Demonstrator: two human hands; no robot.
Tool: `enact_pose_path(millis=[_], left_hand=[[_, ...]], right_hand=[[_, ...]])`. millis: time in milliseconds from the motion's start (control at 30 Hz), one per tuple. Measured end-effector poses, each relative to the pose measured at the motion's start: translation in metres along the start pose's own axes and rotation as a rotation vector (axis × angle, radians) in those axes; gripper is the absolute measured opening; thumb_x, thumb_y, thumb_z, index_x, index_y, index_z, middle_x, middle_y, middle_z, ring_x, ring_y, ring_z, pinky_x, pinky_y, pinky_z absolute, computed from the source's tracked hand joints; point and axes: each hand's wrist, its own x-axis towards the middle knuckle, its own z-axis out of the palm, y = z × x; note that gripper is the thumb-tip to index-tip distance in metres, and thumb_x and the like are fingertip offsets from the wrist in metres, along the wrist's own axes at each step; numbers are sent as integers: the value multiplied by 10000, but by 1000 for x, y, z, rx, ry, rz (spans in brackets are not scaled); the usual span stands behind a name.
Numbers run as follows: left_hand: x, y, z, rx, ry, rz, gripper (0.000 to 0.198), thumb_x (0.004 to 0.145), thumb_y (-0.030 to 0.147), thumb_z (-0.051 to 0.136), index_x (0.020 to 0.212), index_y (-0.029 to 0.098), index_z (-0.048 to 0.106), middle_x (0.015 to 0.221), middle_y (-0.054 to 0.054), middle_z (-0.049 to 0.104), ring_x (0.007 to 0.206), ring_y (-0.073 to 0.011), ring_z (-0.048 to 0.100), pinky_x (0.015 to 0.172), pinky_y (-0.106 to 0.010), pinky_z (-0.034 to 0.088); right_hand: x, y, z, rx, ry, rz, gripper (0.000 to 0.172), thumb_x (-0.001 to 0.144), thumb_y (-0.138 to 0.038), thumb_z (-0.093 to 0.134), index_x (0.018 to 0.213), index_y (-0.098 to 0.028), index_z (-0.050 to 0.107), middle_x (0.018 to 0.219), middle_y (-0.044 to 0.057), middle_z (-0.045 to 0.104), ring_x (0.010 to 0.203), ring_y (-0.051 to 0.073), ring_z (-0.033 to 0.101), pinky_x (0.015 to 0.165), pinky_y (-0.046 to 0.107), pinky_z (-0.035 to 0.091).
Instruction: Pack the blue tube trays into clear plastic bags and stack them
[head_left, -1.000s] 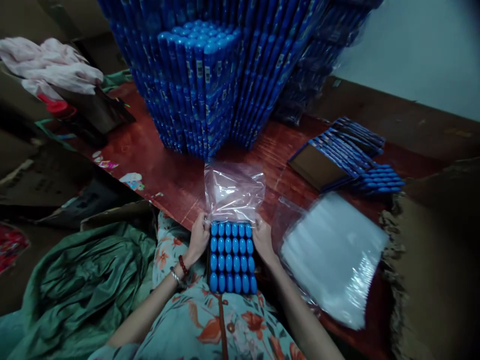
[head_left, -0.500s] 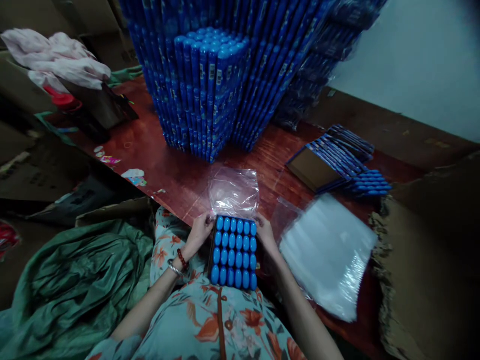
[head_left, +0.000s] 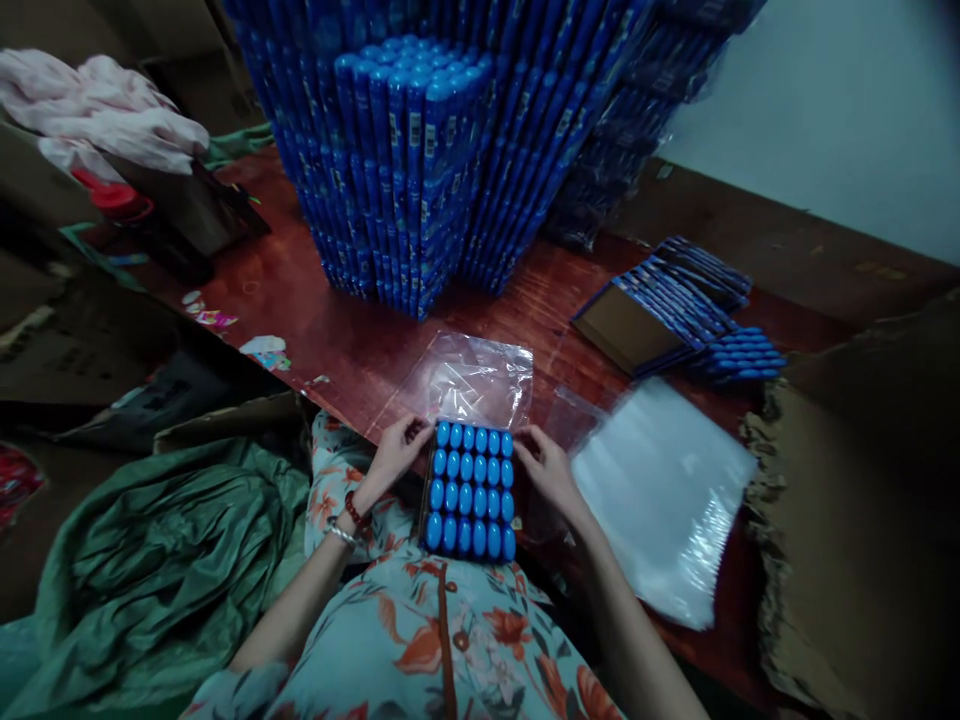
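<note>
A block of blue rounded pieces in rows [head_left: 472,492] lies at the table's front edge, close against my body. At its far end a clear plastic bag [head_left: 480,380] spreads out flat and wrinkled on the table. My left hand [head_left: 399,458] is at the block's far left corner, thumb and fingers pinched on the bag's edge. Opposite it, my right hand [head_left: 546,468] has its thumb and forefinger at the far right corner, closed on the bag's other edge. How far the bag reaches over the block is hard to see.
Tall stacks of wrapped blue packs [head_left: 397,190] rise at the back. Right of me lie a pile of clear bags [head_left: 667,500] and blue printed cards [head_left: 660,310]. A cardboard box [head_left: 840,520] borders the right side. A red-capped bottle [head_left: 120,200] stands far left.
Both hands have moved slightly away from my body, the right one also outward. The bag has shifted a little to the right and lies flatter. The blue block has moved slightly forward.
</note>
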Motion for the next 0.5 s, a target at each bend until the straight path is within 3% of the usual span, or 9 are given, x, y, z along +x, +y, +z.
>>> enact_pose_path(millis=[100,267,500], left_hand=[[-4,7,1,29,32,45,249,820,409,510,742,174,541,672,7,574,634,-135,529,599,-238,422],[-40,2,-4,204,62,256,176,875,216,396,817,193,561,747,-12,599,683,-144,548,668,-260,454],[-99,-24,-19,593,-89,640,287,861,83,342,910,180,607,799,-69,630,735,-183,561,683,-305,457]], right_hand=[[0,0,2,150,24,36,211,846,-399,483,785,-204,537,697,-10,574,671,155,537,630,259,435],[-39,-1,6,71,93,-42,160,881,-332,474,825,-207,556,761,-2,598,697,148,539,644,247,428],[-96,4,7,63,53,-170,140,902,-228,441,808,-217,544,774,10,600,706,142,573,654,238,455]])
